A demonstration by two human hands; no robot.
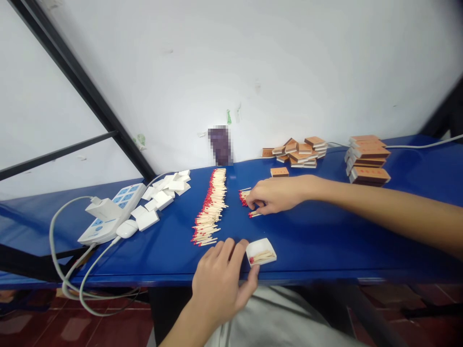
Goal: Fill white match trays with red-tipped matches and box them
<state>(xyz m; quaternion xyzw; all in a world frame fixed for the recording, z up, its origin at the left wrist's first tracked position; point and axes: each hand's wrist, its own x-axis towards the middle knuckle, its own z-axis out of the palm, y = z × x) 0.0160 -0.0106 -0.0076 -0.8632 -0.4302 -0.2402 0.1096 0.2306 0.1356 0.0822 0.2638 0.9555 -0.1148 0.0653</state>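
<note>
My left hand (224, 279) is at the table's front edge, its thumb and fingers closed on the end of a small white matchbox tray (258, 246). A few red-headed matches (264, 256) lie along the near side inside it. Beyond the tray, my right hand (277, 195) reaches down to a small pile of matches (243, 196), with its fingertips pinched on some matches (254, 214); its palm hides part of the pile. A long row of loose matches (213, 202), red heads to the left, runs away from me on the table's left half.
White trays (159, 197) are heaped at left, beside a power strip (125, 197) with plugged-in chargers and looping cables. Orange-brown matchbox sleeves (300, 153) are piled at the back, with a stack (368, 161) at right and a single sleeve (279, 172) behind my right hand.
</note>
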